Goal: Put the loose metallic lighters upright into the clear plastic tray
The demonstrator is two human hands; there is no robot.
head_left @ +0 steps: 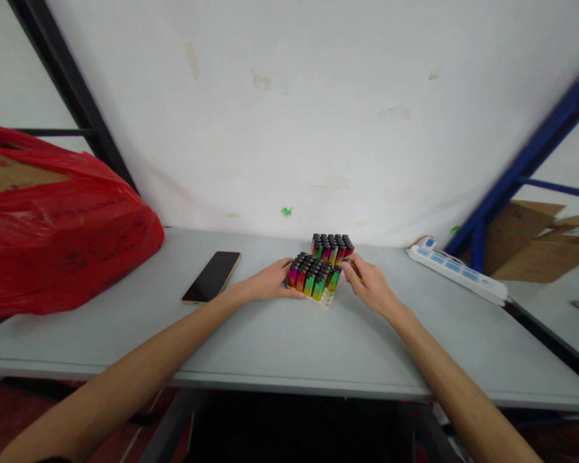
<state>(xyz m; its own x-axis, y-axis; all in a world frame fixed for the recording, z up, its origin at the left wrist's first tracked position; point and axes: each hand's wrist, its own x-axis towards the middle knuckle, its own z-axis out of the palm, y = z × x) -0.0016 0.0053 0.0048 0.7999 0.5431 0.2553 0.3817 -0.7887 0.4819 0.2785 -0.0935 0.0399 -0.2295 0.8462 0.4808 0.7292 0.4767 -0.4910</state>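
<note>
A clear tray (326,299) packed with several upright rainbow-coloured lighters (313,274) stands on the grey table (280,341). A second group of the same lighters (331,246) stands just behind it. My left hand (273,281) rests against the tray's left side. My right hand (369,283) touches the tray's right side, its fingertips at the rightmost lighters. Whether either hand grips the tray or only touches it is unclear.
A dark phone (212,276) lies left of the tray. A large red plastic bag (53,238) over a box fills the table's left end. A white power strip (456,270) lies at the right, by a blue rack post (521,161) and cardboard boxes (531,251).
</note>
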